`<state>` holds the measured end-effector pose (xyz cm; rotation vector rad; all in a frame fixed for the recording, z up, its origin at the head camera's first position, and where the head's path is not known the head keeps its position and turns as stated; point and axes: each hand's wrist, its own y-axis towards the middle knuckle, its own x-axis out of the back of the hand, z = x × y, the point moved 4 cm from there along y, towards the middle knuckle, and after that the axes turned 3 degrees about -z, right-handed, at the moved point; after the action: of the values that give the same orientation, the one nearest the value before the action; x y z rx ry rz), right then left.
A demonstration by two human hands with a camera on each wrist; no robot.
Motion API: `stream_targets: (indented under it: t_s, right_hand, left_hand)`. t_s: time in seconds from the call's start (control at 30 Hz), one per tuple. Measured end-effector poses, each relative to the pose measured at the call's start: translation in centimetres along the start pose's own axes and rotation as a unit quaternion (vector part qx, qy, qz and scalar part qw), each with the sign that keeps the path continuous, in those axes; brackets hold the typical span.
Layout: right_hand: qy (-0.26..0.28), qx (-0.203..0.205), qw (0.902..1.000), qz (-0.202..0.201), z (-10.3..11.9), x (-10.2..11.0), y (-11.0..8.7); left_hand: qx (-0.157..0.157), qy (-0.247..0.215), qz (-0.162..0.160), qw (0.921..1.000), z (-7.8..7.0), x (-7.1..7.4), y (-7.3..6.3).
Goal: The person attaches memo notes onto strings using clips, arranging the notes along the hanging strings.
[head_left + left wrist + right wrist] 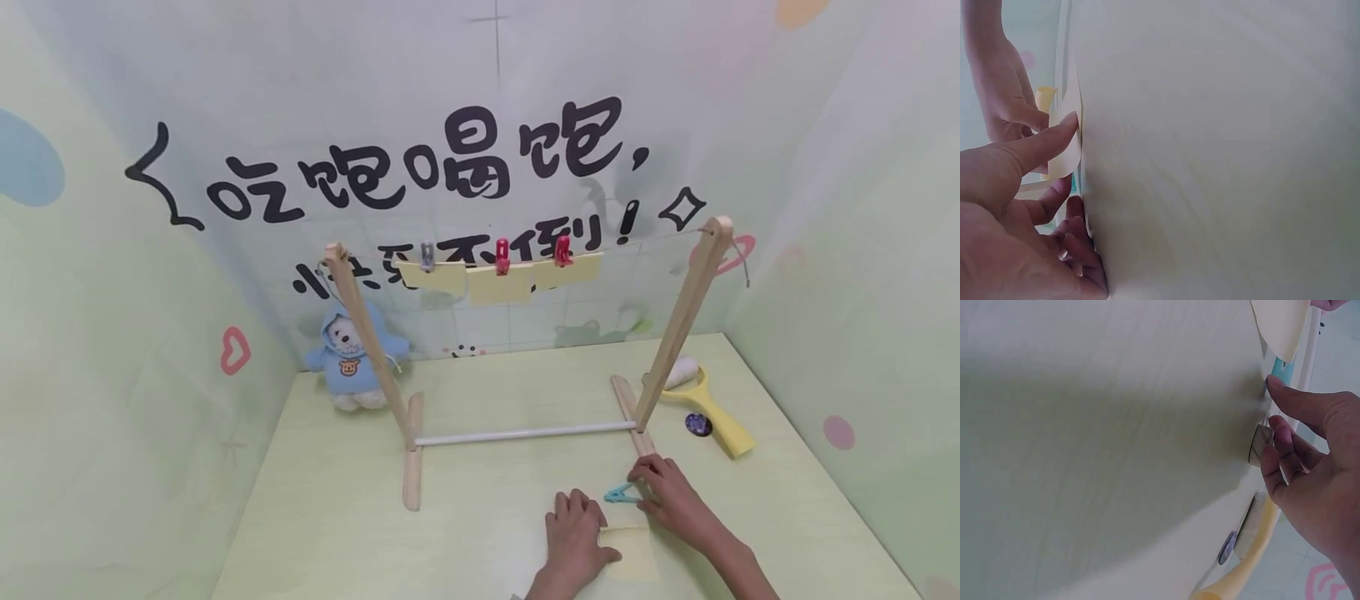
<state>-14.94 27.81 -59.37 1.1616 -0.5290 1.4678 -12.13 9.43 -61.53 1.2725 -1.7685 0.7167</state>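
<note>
My left hand (576, 537) is low on the table, its thumb lying over a pale yellow paper note (633, 560). In the left wrist view the note (1067, 147) bends up off the tabletop, held between thumb and index finger. Just beyond the note, my right hand (678, 502) pinches a light blue clothespin (619, 494) by its handle end, thumb and forefinger at the two legs. The right wrist view shows only a bit of the clothespin (1282, 369), partly hidden by the thumb and the note.
A wooden rack (678, 333) stands behind the hands; its string carries several yellow notes (498, 286) under a grey clip (427, 256) and red clips (502, 256). A blue-clad plush bear (352, 358) sits back left. Right of the rack lie a yellow-handled tool (723, 425) and a dark disc (698, 425).
</note>
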Motion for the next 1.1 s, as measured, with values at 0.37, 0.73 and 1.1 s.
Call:
stream_targets:
  t_s: [0.37,0.73,1.1]
  right_hand:
    - [0.015,0.048,0.9968,-0.063,-0.2,-0.1,-0.8]
    - [0.102,-0.006,0.993,-0.058,-0.5,0.5,-0.9]
    - [0.211,-0.129,0.9688,-0.01,-0.3,1.1,-1.1]
  left_hand:
    - [0.021,-0.073,0.083,0.9936,-0.7,0.3,0.2]
    - [-0.014,-0.202,0.066,0.9771,0.4,1.3,0.3]
    - [0.035,-0.31,0.081,0.9466,1.3,2.1,0.4]
